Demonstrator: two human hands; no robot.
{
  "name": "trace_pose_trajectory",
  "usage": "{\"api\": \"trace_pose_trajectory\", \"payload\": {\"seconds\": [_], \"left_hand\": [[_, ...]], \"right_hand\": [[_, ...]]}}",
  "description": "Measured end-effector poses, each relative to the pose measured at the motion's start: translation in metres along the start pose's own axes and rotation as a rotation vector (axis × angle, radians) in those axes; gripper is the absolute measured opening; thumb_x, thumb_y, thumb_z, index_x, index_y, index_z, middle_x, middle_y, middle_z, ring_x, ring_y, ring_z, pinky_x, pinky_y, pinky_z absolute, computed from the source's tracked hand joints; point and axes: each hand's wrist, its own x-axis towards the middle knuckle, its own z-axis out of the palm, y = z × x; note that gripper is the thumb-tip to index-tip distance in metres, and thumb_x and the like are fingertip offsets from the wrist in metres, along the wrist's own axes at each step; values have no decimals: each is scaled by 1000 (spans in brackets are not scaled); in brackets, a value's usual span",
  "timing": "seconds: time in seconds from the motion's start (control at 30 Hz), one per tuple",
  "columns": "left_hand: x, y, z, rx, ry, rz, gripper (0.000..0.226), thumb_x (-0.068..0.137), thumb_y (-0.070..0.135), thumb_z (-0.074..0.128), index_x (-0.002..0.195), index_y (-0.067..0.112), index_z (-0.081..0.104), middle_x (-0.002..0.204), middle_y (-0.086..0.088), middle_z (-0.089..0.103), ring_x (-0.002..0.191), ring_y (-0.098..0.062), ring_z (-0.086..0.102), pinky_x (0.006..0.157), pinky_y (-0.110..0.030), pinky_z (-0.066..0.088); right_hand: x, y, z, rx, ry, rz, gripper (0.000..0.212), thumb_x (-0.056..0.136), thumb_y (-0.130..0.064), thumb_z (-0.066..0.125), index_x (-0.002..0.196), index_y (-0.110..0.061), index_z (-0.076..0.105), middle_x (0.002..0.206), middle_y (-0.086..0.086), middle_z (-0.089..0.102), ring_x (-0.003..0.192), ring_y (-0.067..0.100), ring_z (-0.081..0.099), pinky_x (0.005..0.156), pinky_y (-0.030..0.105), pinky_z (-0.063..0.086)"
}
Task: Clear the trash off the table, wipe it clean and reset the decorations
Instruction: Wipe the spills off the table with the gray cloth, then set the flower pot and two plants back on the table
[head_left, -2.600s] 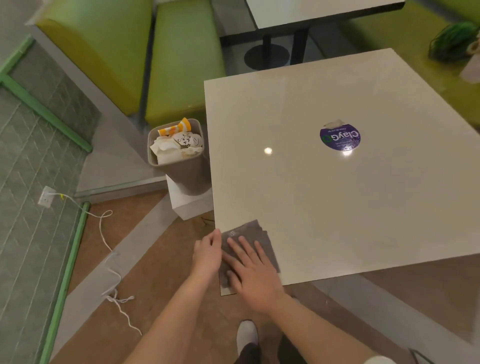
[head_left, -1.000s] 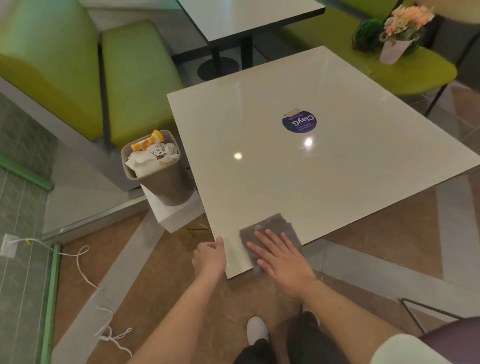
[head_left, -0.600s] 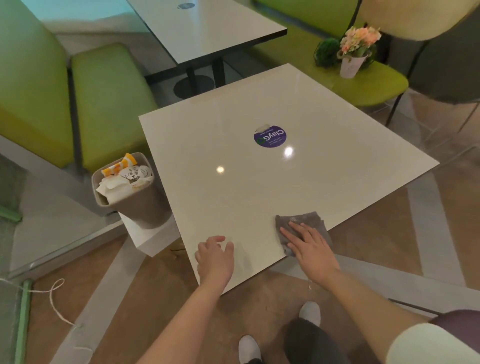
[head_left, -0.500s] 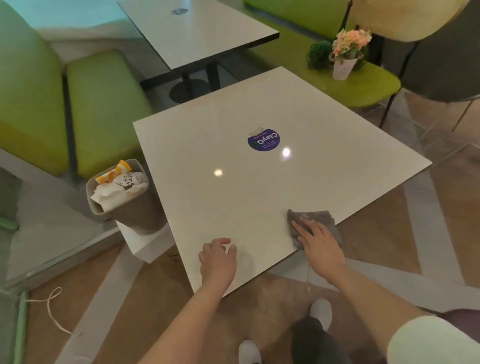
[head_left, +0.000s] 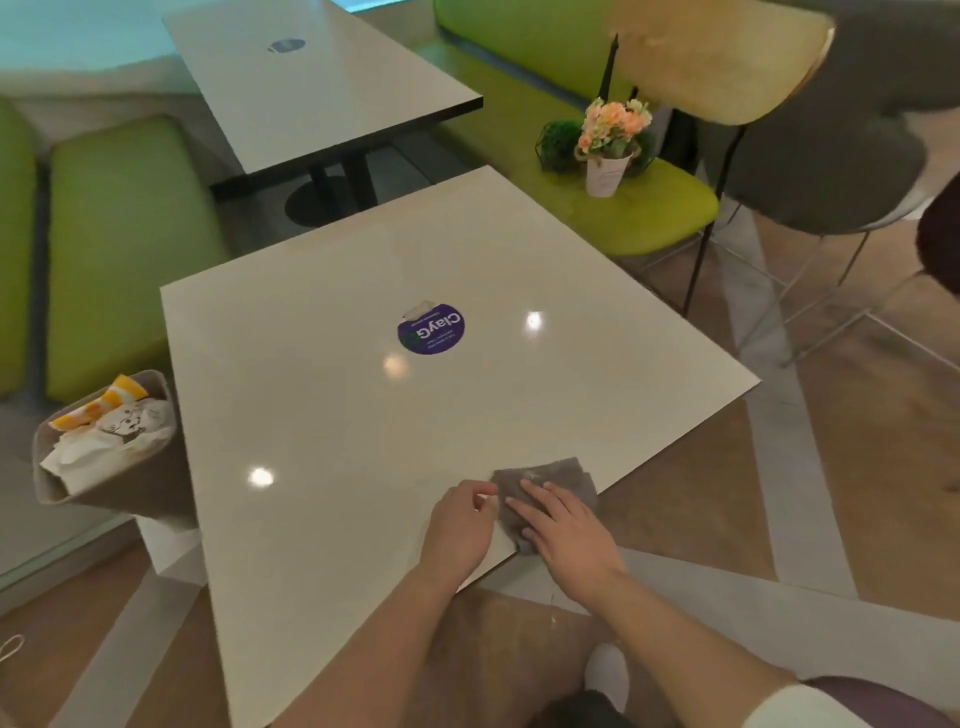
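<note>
I'm looking down on a square, glossy off-white desk (head_left: 363, 415) with ceiling lights mirrored in it as bright spots. A round purple sticker (head_left: 431, 328) sits near its middle, a torn scrap of tape at its far edge. The floor is brown wood-look with pale grey bands. To the left stands a grey trash bin (head_left: 111, 467) stuffed with crumpled white paper and an orange-striped cup, touching the desk's left edge in this view. Green padded benches lie far left. At far right is a green chair seat (head_left: 660, 213) that carries the decorations: a white pot of peach flowers (head_left: 610, 140) and a dark green ball plant (head_left: 558, 146) just beside it. A second desk (head_left: 311, 78) stands further back.

The grey cloth (head_left: 558, 480), soft and rumpled, lies at the near right edge of the desk. My right hand (head_left: 563, 530) presses flat on it, fingers spread, so the grip is an open palm, not a pinch. My left hand (head_left: 460, 525) rests just beside the cloth, loosely curled, thumb and forefinger close to its left edge; I cannot tell whether they pinch it.

Half a second ago the left hand was well apart from the cloth, near the desk's near corner; now it has come right up to it.
</note>
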Motion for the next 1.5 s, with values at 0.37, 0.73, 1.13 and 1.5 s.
{"api": "trace_pose_trajectory", "payload": {"seconds": [0.37, 0.73, 1.13, 1.5], "left_hand": [[30, 78, 74, -67, 51, -83, 22, 97, 28, 50, 116, 28, 62, 108, 7, 60, 96, -9, 57, 88, -25, 43], [67, 154, 98, -148, -120, -36, 41, 100, 41, 48, 134, 19, 52, 128, 2, 57, 105, -6, 51, 88, -20, 34], [132, 261, 105, -55, -180, 219, 33, 99, 44, 45, 112, 15, 57, 99, 2, 63, 83, -6, 59, 62, -17, 40], [209, 362, 138, -56, -79, 258, 27, 103, 38, 37, 116, 18, 50, 109, -2, 61, 96, -19, 58, 76, -33, 46]], "right_hand": [[26, 117, -50, 126, 68, 111, 45, 82, -5, 65, 121, -27, 65, 114, 2, 54, 104, 24, 46, 84, 36, 52], [62, 165, -117, 1055, 207, 759, 56, 85, -13, 71, 136, -15, 49, 105, 0, 63, 95, 17, 60, 75, 25, 47], [105, 209, -200, 1659, 349, 714, 39, 83, -13, 76, 118, -13, 58, 104, 12, 72, 91, 28, 71, 71, 35, 60], [155, 308, -236, 1696, 336, 758, 27, 92, -25, 65, 116, -12, 60, 96, 8, 68, 77, 20, 60, 62, 27, 50]]}}
